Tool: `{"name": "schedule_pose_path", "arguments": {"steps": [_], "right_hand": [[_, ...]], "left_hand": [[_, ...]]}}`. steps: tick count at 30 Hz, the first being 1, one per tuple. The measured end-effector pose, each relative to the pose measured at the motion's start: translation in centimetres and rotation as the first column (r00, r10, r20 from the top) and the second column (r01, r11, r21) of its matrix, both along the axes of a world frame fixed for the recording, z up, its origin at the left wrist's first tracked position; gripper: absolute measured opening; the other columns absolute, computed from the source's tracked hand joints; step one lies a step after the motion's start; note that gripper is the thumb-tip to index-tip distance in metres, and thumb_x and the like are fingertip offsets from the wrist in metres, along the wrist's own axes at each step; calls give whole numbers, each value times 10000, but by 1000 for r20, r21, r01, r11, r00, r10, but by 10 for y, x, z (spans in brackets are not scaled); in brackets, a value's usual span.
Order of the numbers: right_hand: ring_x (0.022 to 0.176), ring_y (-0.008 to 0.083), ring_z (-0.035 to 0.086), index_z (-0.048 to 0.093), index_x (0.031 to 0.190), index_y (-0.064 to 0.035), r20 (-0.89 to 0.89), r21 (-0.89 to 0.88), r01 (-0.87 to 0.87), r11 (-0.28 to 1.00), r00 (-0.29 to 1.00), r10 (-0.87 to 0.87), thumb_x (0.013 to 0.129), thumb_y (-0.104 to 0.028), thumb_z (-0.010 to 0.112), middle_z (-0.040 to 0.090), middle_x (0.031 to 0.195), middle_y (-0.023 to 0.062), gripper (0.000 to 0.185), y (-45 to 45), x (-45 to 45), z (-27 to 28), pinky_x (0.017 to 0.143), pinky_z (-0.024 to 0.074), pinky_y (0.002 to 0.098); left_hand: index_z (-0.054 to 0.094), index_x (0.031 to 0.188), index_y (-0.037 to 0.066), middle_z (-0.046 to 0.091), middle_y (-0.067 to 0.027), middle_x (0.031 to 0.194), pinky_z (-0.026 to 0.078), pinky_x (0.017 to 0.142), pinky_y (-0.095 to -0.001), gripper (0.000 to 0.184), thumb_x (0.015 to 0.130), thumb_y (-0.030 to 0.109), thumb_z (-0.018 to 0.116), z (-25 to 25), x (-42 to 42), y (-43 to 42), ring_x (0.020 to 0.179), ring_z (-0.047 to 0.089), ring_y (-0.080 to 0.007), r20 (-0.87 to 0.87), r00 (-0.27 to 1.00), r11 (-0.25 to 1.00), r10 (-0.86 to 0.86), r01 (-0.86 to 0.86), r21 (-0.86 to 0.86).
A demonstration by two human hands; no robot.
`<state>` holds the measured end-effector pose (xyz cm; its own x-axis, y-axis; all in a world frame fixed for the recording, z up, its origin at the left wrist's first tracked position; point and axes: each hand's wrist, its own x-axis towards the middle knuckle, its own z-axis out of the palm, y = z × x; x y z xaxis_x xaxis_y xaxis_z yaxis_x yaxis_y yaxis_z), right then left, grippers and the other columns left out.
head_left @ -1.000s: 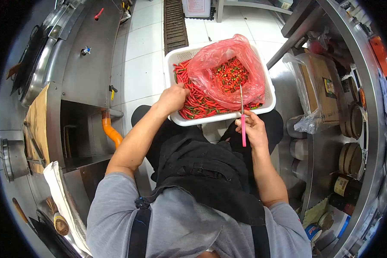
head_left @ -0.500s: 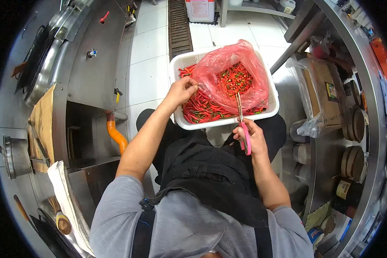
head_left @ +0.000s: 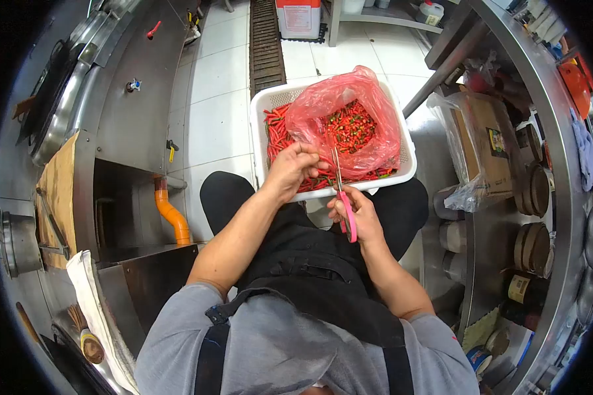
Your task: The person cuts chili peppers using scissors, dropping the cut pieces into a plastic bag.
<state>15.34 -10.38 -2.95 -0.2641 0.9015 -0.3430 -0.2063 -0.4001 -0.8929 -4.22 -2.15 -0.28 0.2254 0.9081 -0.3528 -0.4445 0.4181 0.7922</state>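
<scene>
Two hands work over the white basket [head_left: 409,172]: the left hand [head_left: 295,170] has its fingertips pinched together, what between them I cannot tell; the right [head_left: 357,214] holds pink-handled scissors [head_left: 347,209], near chilies [head_left: 278,131] and the red bag [head_left: 310,105].

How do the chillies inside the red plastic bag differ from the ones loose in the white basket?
The small red chillies in the red plastic bag look short, with green and pale flecks; the loose red chillies look longer, slimmer. The small ones are bagged; the loose ones lie directly in the white plastic basket. Both are mostly bright red.
</scene>
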Motion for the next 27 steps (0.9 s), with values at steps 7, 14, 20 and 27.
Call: {"name": "schedule_pose_path", "arguments": {"steps": [7,14,20,27], "right_hand": [[696,121,609,470,1283,36,48,32,52,998,997,-54,867,-137,695,627,871,66,504,19,-5,9,584,471,246],[727,134,631,472,1288,27,-10,41,46,998,999,-45,877,-155,691,654,911,84,500,17,0,4,626,496,249],[776,155,645,478,1297,24,28,6,-58,998,998,57,875,-167,697,647,959,93,512,3,5,5,679,515,264],[771,148,643,475,1292,40,57,39,-7,999,998,4,873,-170,697,645,939,83,519,10,-2,2,664,509,256]], "left_hand": [[556,1062,-16,671,-109,847,496,600,-230,169,895,7,569,3,9,-16,664,614,-113,-110,994,999,13,-8,43],[587,1041,1,675,-99,902,502,637,-228,128,915,9,568,-11,-7,-4,806,669,-148,-199,980,994,33,-11,111],[581,1025,-2,672,-112,921,529,659,-246,108,924,7,547,-9,-10,2,842,675,-179,24,989,988,143,-144,49],[584,1041,13,683,-121,905,511,672,-238,115,934,33,549,-15,7,-19,743,635,-135,-75,992,995,102,-102,15]]}}
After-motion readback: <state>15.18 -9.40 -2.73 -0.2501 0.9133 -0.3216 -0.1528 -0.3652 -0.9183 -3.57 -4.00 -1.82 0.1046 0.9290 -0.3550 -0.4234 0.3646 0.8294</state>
